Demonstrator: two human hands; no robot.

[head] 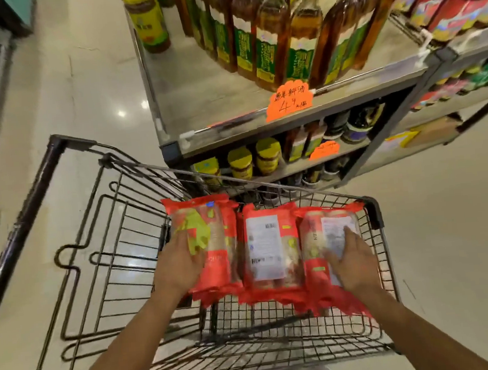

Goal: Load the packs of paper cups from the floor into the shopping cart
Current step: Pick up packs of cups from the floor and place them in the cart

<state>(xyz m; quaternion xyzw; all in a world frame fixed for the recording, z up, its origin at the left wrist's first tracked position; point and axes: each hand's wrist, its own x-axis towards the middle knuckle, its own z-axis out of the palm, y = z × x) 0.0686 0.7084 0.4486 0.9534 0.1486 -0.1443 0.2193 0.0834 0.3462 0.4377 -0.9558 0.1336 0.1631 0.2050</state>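
Packs of paper cups in red plastic wrap [267, 247], three side by side, lie in the dark wire shopping cart [375, 211]. Left hand [181, 261] rests on the left pack [221, 245], fingers seemingly straight through the blur; right hand [351, 261] lies flat, fingers spread, on the right pack [312, 238].

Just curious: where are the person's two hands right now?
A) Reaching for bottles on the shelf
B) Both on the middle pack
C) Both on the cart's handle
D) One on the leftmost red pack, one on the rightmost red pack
D: the left hand rests on the leftmost pack and the right hand on the rightmost pack, both inside the cart; neither hand touches the middle pack.
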